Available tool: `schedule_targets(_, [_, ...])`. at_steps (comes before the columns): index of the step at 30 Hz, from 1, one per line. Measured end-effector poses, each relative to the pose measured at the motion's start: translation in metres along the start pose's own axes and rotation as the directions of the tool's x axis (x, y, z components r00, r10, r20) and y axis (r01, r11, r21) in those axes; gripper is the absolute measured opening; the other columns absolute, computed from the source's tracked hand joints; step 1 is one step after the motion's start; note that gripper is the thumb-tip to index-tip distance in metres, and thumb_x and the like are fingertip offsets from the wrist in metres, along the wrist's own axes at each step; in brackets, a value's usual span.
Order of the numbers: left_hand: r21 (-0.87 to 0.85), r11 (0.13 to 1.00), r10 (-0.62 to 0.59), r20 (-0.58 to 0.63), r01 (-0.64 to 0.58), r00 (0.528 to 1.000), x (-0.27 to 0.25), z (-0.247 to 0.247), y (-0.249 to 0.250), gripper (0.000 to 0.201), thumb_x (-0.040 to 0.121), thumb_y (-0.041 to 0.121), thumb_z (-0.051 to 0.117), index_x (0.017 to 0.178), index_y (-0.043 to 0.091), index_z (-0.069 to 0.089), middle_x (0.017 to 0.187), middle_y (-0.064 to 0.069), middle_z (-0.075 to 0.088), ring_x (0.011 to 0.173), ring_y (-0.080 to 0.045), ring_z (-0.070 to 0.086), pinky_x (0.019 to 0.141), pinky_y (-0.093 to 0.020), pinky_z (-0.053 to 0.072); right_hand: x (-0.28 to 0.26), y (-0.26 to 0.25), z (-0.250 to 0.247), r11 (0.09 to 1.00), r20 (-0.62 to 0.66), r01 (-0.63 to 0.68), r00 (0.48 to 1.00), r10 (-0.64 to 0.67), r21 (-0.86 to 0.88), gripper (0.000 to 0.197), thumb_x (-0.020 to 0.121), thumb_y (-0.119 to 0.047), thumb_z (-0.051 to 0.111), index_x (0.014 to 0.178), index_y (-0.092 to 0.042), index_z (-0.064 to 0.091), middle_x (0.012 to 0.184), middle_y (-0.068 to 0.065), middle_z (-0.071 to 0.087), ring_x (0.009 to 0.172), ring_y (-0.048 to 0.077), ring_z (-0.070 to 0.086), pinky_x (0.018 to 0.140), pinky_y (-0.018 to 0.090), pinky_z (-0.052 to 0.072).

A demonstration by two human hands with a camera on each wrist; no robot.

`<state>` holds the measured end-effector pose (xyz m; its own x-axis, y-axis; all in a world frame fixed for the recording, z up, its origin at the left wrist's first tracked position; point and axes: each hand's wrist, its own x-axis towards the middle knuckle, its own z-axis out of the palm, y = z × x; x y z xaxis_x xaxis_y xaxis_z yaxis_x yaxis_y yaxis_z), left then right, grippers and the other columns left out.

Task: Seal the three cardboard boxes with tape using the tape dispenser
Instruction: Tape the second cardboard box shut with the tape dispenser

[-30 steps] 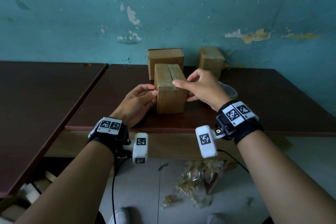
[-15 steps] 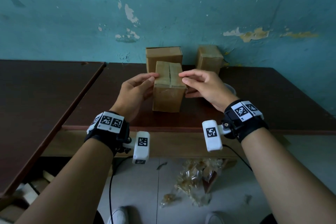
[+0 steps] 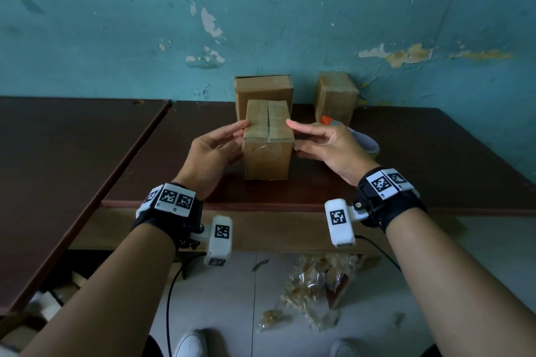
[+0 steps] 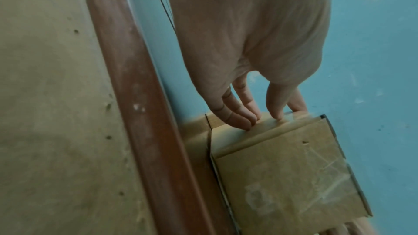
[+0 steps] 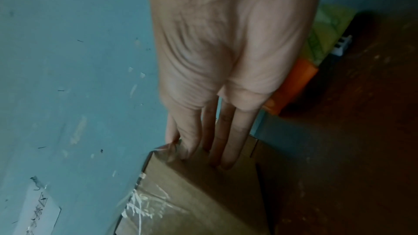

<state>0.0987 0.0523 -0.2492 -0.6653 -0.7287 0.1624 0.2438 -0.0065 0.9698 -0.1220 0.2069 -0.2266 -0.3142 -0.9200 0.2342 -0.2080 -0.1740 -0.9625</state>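
The near cardboard box (image 3: 266,139) stands on the dark table (image 3: 420,159), its top flaps down with a seam between them. My left hand (image 3: 232,136) presses its left side, thumb at the top edge. My right hand (image 3: 307,136) touches the right side, index finger stretched along the top edge. The left wrist view shows straight fingers (image 4: 246,115) on the box (image 4: 282,176). In the right wrist view my fingers (image 5: 228,146) lie flat on the box (image 5: 203,194), which has clear tape on one face. Two more boxes (image 3: 264,90) (image 3: 336,95) stand by the wall. The tape dispenser (image 3: 365,143) is partly hidden behind my right hand.
A second dark table (image 3: 72,139) adjoins on the left with a narrow gap. The teal wall (image 3: 261,23) rises right behind the boxes. Crumpled plastic wrapping (image 3: 313,284) lies on the floor below the table edge.
Both hands slid up from the lower sides of the near box to its top edges. The box turned slightly and now faces me squarely.
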Motion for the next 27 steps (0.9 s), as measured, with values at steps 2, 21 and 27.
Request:
schedule_targets(2, [0.024, 1.0, -0.002, 0.022, 0.002, 1.0, 0.0, -0.003, 0.001, 0.041, 0.104, -0.004, 0.057, 0.144, 0.005, 0.062, 0.138, -0.016, 0.07, 0.133, -0.032, 0.064, 0.116, -0.058, 0.046, 0.001, 0.0, -0.002, 1.0, 0.017, 0.001, 1.0, -0.001, 0.003, 0.05, 0.089, -0.005, 0.075, 0.136, -0.022, 0.069, 0.138, 0.012, 0.068, 0.123, 0.025, 0.07, 0.103, 0.038, 0.058])
schedule_targets(21, [0.056, 0.998, -0.014, 0.113, 0.008, 0.994, -0.001, -0.011, 0.007, 0.053, 0.091, 0.008, 0.074, 0.142, 0.013, 0.067, 0.14, -0.012, 0.069, 0.134, -0.033, 0.063, 0.114, -0.057, 0.049, 0.001, -0.004, -0.011, 0.997, 0.015, 0.011, 1.0, -0.009, -0.073, 0.056, 0.072, -0.03, 0.09, 0.126, -0.023, 0.076, 0.137, 0.004, 0.071, 0.131, 0.012, 0.065, 0.111, 0.038, 0.053])
schedule_targets(27, [0.142, 0.987, 0.06, 0.065, -0.069, 0.996, -0.003, -0.008, 0.008, 0.047, 0.092, 0.004, 0.075, 0.138, 0.014, 0.07, 0.133, -0.006, 0.072, 0.125, -0.024, 0.069, 0.109, -0.046, 0.055, 0.001, -0.002, -0.004, 0.968, -0.052, 0.105, 0.991, -0.12, -0.229, 0.053, 0.076, -0.033, 0.088, 0.126, -0.018, 0.076, 0.128, -0.003, 0.075, 0.125, 0.007, 0.068, 0.115, 0.037, 0.049])
